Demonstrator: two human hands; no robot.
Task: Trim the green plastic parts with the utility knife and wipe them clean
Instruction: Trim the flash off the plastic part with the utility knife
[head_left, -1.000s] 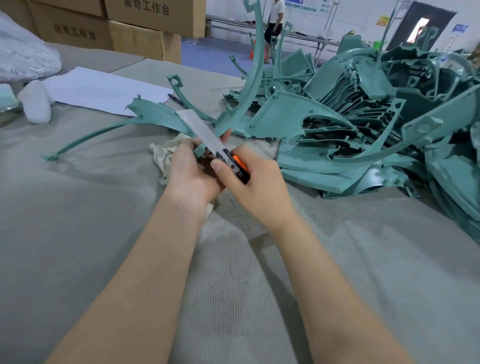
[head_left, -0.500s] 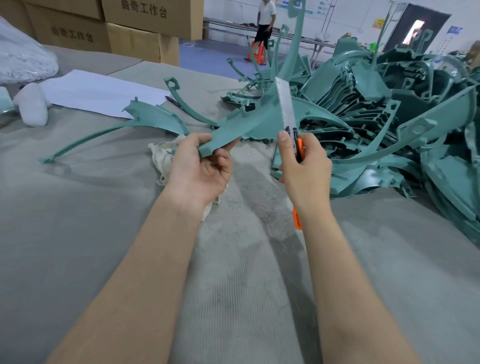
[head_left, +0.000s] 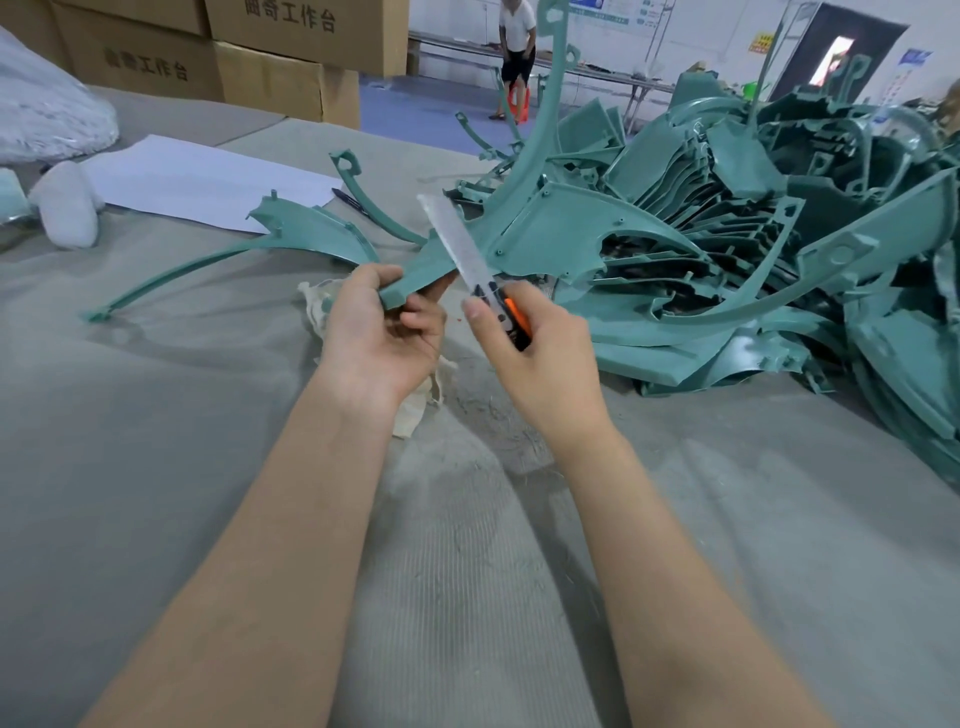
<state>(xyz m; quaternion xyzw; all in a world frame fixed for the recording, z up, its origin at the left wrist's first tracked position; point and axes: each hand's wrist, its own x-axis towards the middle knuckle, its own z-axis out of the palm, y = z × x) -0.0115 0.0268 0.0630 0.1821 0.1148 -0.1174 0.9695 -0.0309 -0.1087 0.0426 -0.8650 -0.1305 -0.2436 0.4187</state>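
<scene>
Your left hand (head_left: 382, 332) holds the near end of a long, curved green plastic part (head_left: 426, 267). The fingers (head_left: 422, 318) are curled under it and the thumb lies on top. From your grip the part sweeps up and away to the right, rising above the counter (head_left: 208, 441) in front of the heap of green parts (head_left: 727, 260).

Your right hand (head_left: 540, 358) is wrapped around the orange and black handle of the utility knife (head_left: 475, 270), with one fingertip stretched forward along its side. The long blade is extended, pointing up and to the left, and it crosses the held part just beyond your left hand. From this angle it looks as if the blade rests against the part's edge, but you cannot tell whether it really touches.

A pale cloth (head_left: 415, 405) lies crumpled on the counter under your left hand. Beyond it, a second curved green part (head_left: 311, 234) lies flat on the counter, apart from the heap. Farther back are a white sheet of paper (head_left: 208, 182) with a dark pen (head_left: 350, 200) at its right edge, and stacked cardboard boxes (head_left: 291, 62) behind.
</scene>
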